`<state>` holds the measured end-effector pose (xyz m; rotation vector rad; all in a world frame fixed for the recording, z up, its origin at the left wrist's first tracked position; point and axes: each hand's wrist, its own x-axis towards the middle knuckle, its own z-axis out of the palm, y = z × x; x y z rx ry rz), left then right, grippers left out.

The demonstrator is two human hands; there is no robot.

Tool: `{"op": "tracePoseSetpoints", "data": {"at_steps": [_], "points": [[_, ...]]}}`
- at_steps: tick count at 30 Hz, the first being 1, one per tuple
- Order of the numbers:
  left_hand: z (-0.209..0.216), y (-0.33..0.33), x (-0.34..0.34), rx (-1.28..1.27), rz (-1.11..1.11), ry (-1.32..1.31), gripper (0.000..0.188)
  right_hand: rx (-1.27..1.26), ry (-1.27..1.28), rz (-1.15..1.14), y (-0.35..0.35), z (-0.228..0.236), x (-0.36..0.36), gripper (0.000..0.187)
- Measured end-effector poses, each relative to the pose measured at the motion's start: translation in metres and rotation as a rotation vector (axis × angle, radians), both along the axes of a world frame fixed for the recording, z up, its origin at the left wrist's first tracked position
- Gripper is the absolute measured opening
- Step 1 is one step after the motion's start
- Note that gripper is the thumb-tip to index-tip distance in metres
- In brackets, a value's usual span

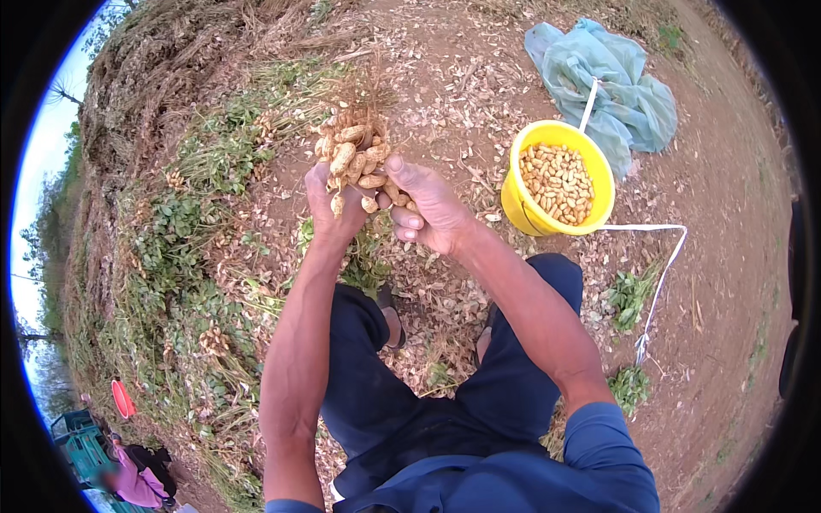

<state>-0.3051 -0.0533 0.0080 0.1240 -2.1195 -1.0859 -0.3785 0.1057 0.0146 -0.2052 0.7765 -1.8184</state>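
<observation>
My left hand (332, 208) is closed round a peanut plant (363, 94), whose root end with a thick cluster of tan pods (352, 159) sticks up above the fist. Leafy green stems (368, 256) hang below that hand. Against the right side of the cluster, my right hand (434, 209) is closed on several peanuts (398, 195), thumb on top and fingers curled under. Its palm side is partly hidden. To the right stands a yellow bucket (518, 202), part filled with loose peanuts (560, 184).
A crumpled blue-green mesh bag (603, 85) lies behind the bucket, and a white strap (663, 228) trails on the soil. Pulled peanut plants (184, 222) and a dry heap (162, 77) line the left. Far lower left are a red basin (123, 399), a person (139, 480) and a green vehicle (81, 443).
</observation>
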Motion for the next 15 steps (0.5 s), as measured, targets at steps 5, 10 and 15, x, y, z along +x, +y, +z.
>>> {"op": "tracePoseSetpoints", "data": {"at_steps": [5, 10, 15], "points": [[-0.001, 0.001, 0.0, 0.052, -0.008, -0.1, 0.021, -0.001, 0.034, -0.049, 0.002, -0.005, 0.001, 0.036], [0.021, 0.004, 0.006, 0.217, -0.077, -0.276, 0.017, -0.019, 0.049, -0.058, 0.003, -0.003, -0.004, 0.026], [0.026, 0.0, 0.014, 0.369, -0.219, -0.46, 0.019, -0.057, 0.079, -0.057, 0.004, -0.002, -0.009, 0.024]]}}
